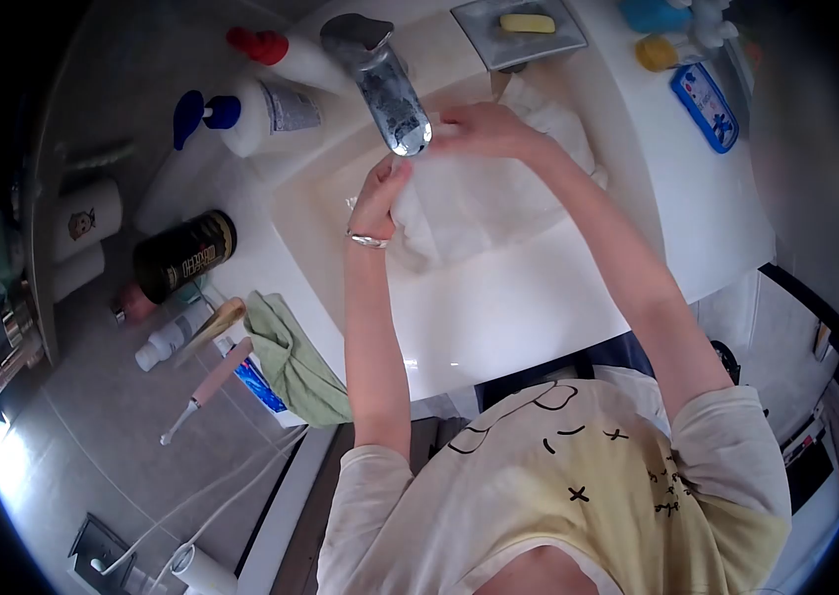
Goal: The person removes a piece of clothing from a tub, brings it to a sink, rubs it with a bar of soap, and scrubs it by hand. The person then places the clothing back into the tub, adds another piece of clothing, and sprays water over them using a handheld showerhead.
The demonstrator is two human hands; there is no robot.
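Observation:
A wet-looking white cloth (479, 203) is spread and bunched in the white sink (529, 297). My left hand (378, 198), with a silver bracelet at the wrist, has its fingers closed on the cloth's left edge, just below the tip of the chrome faucet (395, 99). To the right of the faucet tip, my right hand (487, 130) pinches the cloth's upper edge. Part of the cloth lies behind my right wrist, against the basin's far right side. Whether water is running cannot be made out.
Yellow soap (527, 23) sits in a grey dish (558, 45) behind the basin. Left of the faucet stand a blue-pump bottle (276, 114) and a red-capped bottle (305, 61). A black canister (184, 256), green cloth (291, 357) and pink electric toothbrush (216, 377) are at left.

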